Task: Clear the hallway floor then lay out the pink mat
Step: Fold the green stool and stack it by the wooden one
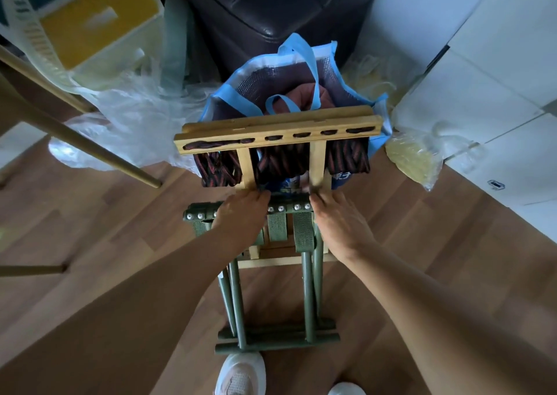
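Two folded stools stand stacked upright in front of me over the wooden floor (pixel 90 220). The far one is a wooden folding stool (pixel 277 132) with dark red-black woven straps. The near one is a green metal folding stool (pixel 271 304) with green webbing and silver rivets. My left hand (pixel 241 217) grips the top of both stools on the left side. On the right side, my right hand (pixel 340 223) holds them where the wooden leg meets the green top bar. No pink mat is in view.
Just behind the stools stands a blue-trimmed mesh bag (pixel 289 84), against a dark leather seat (pixel 271 12). Clear plastic bags (pixel 129 117) and a yellow-and-white box (pixel 90 27) lie at left under wooden table legs (pixel 90 150). White cabinets (pixel 482 78) line the right. My white shoes (pixel 241 376) are below.
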The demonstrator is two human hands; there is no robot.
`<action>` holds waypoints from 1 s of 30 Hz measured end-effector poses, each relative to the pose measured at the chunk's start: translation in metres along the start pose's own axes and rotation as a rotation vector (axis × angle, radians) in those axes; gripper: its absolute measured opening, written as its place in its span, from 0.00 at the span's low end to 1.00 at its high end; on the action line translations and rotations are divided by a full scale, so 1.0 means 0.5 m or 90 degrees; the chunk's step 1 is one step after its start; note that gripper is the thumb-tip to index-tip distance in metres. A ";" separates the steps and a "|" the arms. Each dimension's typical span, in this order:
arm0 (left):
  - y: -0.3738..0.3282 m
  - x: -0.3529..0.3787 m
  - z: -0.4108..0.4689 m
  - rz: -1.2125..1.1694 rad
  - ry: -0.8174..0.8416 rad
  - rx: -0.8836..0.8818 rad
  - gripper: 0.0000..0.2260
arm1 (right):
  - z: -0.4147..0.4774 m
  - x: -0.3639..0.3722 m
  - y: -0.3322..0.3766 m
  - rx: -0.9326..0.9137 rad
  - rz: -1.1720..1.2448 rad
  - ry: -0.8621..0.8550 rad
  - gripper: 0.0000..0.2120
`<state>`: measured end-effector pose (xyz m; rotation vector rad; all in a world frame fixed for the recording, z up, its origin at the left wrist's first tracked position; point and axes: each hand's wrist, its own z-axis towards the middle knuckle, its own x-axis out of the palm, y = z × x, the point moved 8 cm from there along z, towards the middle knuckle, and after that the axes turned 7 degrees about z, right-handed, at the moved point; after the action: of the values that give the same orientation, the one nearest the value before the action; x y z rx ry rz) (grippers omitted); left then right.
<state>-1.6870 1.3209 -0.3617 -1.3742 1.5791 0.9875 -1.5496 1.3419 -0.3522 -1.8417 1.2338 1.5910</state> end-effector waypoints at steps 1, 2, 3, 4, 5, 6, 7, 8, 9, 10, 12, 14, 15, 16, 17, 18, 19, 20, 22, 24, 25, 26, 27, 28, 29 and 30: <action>-0.005 0.013 0.005 -0.010 0.012 0.001 0.25 | 0.010 0.010 0.008 -0.015 -0.001 0.006 0.21; -0.008 0.022 0.009 -0.013 0.018 -0.004 0.27 | 0.020 0.018 0.016 -0.025 -0.005 0.014 0.22; -0.008 0.030 0.012 -0.009 0.021 -0.012 0.28 | 0.029 0.028 0.023 -0.027 -0.009 0.023 0.23; -0.008 0.033 0.014 -0.002 0.019 -0.017 0.28 | 0.036 0.036 0.027 -0.021 -0.010 0.030 0.24; -0.009 0.030 0.016 0.004 0.012 -0.015 0.27 | 0.042 0.041 0.030 -0.014 -0.009 0.035 0.24; -0.011 0.027 0.018 0.008 0.009 -0.006 0.26 | 0.046 0.044 0.032 -0.010 -0.009 0.041 0.24; -0.011 0.021 0.016 0.006 0.013 0.003 0.25 | 0.046 0.042 0.034 -0.009 -0.009 0.051 0.24; -0.011 0.015 0.012 -0.007 0.023 0.012 0.24 | 0.044 0.037 0.035 -0.012 -0.005 0.059 0.23; -0.009 0.007 0.005 -0.035 0.040 0.015 0.24 | 0.039 0.027 0.036 -0.017 0.004 0.065 0.22; -0.005 0.000 -0.005 -0.076 0.062 0.014 0.23 | 0.032 0.016 0.039 -0.026 0.012 0.074 0.22; -0.003 -0.022 -0.030 -0.142 0.096 0.019 0.20 | 0.014 -0.009 0.050 -0.049 0.016 0.097 0.21; -0.006 -0.058 -0.049 -0.127 0.089 0.036 0.20 | 0.000 -0.046 0.059 -0.070 0.015 0.091 0.23; -0.009 -0.076 -0.055 -0.113 0.071 0.042 0.21 | -0.003 -0.065 0.061 -0.078 0.013 0.076 0.25; -0.007 -0.101 -0.058 -0.103 0.041 0.041 0.21 | -0.003 -0.090 0.063 -0.083 0.007 0.061 0.27; -0.003 -0.128 -0.059 -0.096 0.006 0.034 0.22 | -0.002 -0.116 0.063 -0.085 0.000 0.045 0.28; 0.001 -0.152 -0.058 -0.085 -0.032 0.026 0.22 | 0.000 -0.138 0.063 -0.087 -0.006 0.027 0.27; 0.005 -0.175 -0.056 -0.072 -0.068 0.023 0.22 | 0.003 -0.159 0.064 -0.085 -0.005 0.009 0.25; 0.007 -0.191 -0.052 -0.057 -0.094 0.027 0.22 | 0.007 -0.175 0.065 -0.083 0.000 -0.007 0.22; 0.005 -0.212 -0.045 -0.020 -0.125 0.039 0.21 | 0.015 -0.197 0.068 -0.082 0.004 -0.030 0.18; 0.006 -0.220 -0.037 0.034 -0.147 0.047 0.23 | 0.025 -0.204 0.068 -0.081 -0.011 -0.039 0.16; 0.008 -0.217 -0.029 0.067 -0.146 0.053 0.28 | 0.031 -0.203 0.066 -0.076 -0.018 -0.035 0.16; 0.014 -0.212 -0.019 0.094 -0.134 0.055 0.34 | 0.035 -0.199 0.063 -0.071 -0.026 -0.026 0.16; 0.025 -0.206 -0.006 0.102 -0.111 0.053 0.42 | 0.039 -0.194 0.060 -0.067 -0.034 -0.017 0.16; 0.038 -0.200 0.008 0.096 -0.081 0.049 0.48 | 0.041 -0.189 0.059 -0.062 -0.042 -0.010 0.16; 0.049 -0.192 0.024 0.085 -0.043 0.047 0.52 | 0.043 -0.184 0.056 -0.058 -0.051 -0.004 0.16; 0.058 -0.185 0.038 0.078 -0.002 0.048 0.55 | 0.044 -0.180 0.055 -0.055 -0.061 0.000 0.16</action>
<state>-1.7063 1.3754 -0.2818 -1.2362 1.6975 0.9902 -1.5810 1.3763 -0.2673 -1.9235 1.0739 1.6154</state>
